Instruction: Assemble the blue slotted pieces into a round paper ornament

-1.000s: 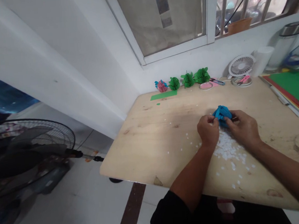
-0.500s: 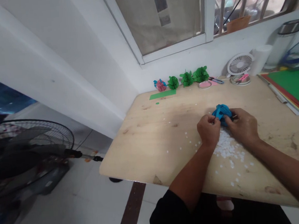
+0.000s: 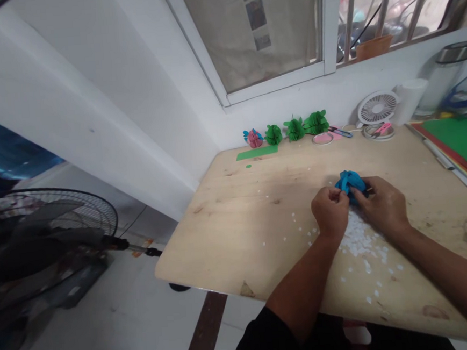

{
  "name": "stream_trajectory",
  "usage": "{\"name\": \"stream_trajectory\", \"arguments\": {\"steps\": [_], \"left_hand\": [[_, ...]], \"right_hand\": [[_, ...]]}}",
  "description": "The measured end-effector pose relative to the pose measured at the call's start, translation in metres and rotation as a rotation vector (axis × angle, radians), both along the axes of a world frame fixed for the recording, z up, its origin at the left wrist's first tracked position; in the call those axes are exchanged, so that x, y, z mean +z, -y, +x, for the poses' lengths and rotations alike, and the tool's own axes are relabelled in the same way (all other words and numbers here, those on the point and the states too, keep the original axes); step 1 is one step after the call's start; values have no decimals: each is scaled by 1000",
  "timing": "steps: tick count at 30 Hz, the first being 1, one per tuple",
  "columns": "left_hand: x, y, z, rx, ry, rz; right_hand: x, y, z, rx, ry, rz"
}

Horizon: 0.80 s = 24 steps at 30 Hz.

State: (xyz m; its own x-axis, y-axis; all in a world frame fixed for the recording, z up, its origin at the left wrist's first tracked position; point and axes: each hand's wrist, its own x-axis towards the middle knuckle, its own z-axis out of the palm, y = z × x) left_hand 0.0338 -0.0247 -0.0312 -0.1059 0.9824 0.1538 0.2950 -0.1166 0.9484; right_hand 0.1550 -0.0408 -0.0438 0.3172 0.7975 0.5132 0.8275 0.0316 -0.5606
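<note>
A blue paper ball figure (image 3: 350,181) with folded layers is held between both hands above the wooden table (image 3: 237,223). My left hand (image 3: 330,209) pinches its near left side, thumb against fingertips. With the thumb in front and fingers behind, my right hand (image 3: 385,200) grips its right side. Some of the right fingers are hidden behind the figure. White paper bits (image 3: 362,240) lie scattered beneath and in front of the hands.
Along the wall stand a pink-and-blue paper figure (image 3: 253,138) and several green paper figures (image 3: 294,129). A green strip (image 3: 256,152) lies before them. Farther right are a tape roll (image 3: 379,132), a small white fan (image 3: 378,107) and green paper sheets (image 3: 459,141).
The view has tilted slightly, so everything sits a little lower in the picture. Both hands keep their hold on the blue paper figure, with hardly any change in grip.
</note>
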Motion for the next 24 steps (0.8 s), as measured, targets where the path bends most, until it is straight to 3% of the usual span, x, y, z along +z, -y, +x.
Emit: {"name": "stream_trajectory", "arguments": {"steps": [11, 18, 24], "left_hand": [[-2, 3, 2, -68, 12, 34], [-3, 4, 4, -33, 4, 34], [1, 5, 4, 11, -124, 95]], "right_hand": [[0, 0, -1, -33, -31, -14], [0, 1, 0, -26, -16, -27], [0, 2, -2, -17, -32, -39]]}}
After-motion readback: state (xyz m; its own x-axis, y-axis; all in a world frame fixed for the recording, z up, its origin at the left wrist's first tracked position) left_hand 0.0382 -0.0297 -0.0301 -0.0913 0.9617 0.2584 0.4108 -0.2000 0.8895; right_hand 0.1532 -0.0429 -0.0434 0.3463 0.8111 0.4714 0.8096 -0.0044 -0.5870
